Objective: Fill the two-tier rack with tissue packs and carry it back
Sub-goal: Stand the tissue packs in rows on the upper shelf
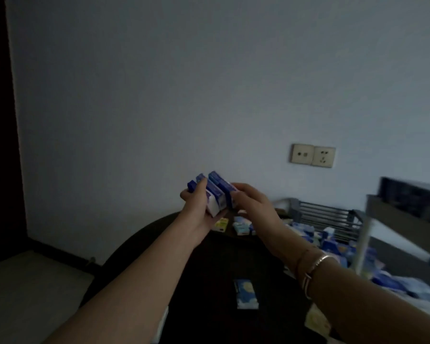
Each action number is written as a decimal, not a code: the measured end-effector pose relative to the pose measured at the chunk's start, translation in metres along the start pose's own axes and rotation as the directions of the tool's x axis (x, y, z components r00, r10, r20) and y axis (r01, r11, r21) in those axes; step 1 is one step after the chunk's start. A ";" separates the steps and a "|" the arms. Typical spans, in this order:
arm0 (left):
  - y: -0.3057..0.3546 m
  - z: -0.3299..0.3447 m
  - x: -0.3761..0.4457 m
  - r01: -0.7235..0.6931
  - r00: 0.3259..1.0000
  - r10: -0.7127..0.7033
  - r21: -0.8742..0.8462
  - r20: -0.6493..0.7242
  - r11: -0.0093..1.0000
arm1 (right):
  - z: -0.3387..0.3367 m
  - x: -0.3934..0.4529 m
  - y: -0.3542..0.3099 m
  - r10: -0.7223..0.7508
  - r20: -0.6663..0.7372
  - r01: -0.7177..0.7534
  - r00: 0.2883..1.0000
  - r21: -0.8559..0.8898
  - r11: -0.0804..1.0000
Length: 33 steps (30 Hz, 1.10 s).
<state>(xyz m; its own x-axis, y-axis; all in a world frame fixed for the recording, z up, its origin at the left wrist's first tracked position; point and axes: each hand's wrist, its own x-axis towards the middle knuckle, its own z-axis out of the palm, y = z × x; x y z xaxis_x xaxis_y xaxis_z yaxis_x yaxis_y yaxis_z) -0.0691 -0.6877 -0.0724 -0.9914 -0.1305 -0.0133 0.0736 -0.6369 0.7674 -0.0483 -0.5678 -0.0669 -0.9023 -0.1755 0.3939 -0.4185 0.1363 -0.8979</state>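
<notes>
Both hands hold a small stack of blue and white tissue packs [215, 194] in the air above the far edge of a dark round table [209, 269]. My left hand [199, 209] grips the stack from the left and below. My right hand [251, 202] grips it from the right side. The grey two-tier rack [333, 214] stands on the table at the right, with several blue tissue packs [333, 244] lying in its lower tier. Its upper tier [407, 219] runs off toward the right edge of the frame.
Loose packs lie on the table: a blue one [246, 292] near me, a yellow one [221, 224] and light blue ones [242, 225] under my hands. A wall socket [312, 155] is on the pale wall. A dark door frame [0, 120] stands at left.
</notes>
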 end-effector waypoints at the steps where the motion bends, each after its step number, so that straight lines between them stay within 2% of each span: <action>1: 0.008 0.007 -0.017 0.027 0.997 -0.025 -0.027 0.068 0.999 | -0.005 -0.013 -0.020 -0.044 0.008 0.044 0.999 -0.018 0.999; 5: 0.040 0.042 -0.092 0.091 0.955 -0.084 -0.014 0.283 0.996 | -0.031 -0.067 -0.082 -0.172 0.036 0.175 0.984 -0.255 0.951; 9: 0.054 0.078 -0.159 0.115 0.887 -0.133 0.067 0.442 0.991 | -0.060 -0.114 -0.124 -0.290 -0.010 0.256 0.957 -0.445 0.858; 14: 0.040 0.126 -0.208 0.017 0.818 -0.164 0.262 0.552 0.965 | -0.102 -0.157 -0.159 -0.454 -0.123 0.297 0.882 -0.604 0.740; 18: 0.018 0.165 -0.222 0.009 0.776 -0.237 0.366 0.584 0.930 | -0.149 -0.178 -0.175 -0.468 -0.158 0.261 0.869 -0.658 0.706; 20: 0.010 0.187 -0.225 -0.039 0.740 -0.291 0.471 0.606 0.881 | -0.179 -0.185 -0.183 -0.447 -0.216 0.232 0.868 -0.619 0.750; 21: 0.004 0.198 -0.222 -0.097 0.749 -0.294 0.538 0.593 0.837 | -0.196 -0.186 -0.186 -0.424 -0.258 0.195 0.868 -0.608 0.769; 24: -0.012 0.226 -0.215 -0.297 0.846 -0.143 0.677 0.513 0.674 | -0.255 -0.182 -0.186 -0.312 -0.365 0.040 0.877 -0.592 0.805; 26: -0.025 0.238 -0.206 -0.441 0.837 -0.058 0.733 0.545 0.518 | -0.293 -0.179 -0.183 -0.254 -0.357 0.015 0.899 -0.553 0.833; 28: -0.037 0.247 -0.194 -0.535 0.804 -0.047 0.755 0.593 0.379 | -0.323 -0.178 -0.178 -0.165 -0.272 -0.010 0.948 -0.545 0.839; 30: -0.048 0.255 -0.182 -0.562 0.795 -0.073 0.777 0.602 0.283 | -0.344 -0.172 -0.167 -0.005 -0.166 -0.103 0.986 -0.639 0.762; 33: -0.064 0.267 -0.172 -0.552 0.807 -0.095 0.801 0.583 0.230 | -0.348 -0.161 -0.146 0.206 -0.092 -0.194 0.974 -0.808 0.556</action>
<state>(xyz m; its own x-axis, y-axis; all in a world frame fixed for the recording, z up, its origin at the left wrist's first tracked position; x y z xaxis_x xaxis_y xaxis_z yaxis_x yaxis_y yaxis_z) 0.0675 -0.4222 0.0520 -0.8702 0.3981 0.2903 0.4772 0.5344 0.6977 0.1214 -0.2200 0.0691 -0.9748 -0.0533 0.2166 -0.1418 0.8977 -0.4171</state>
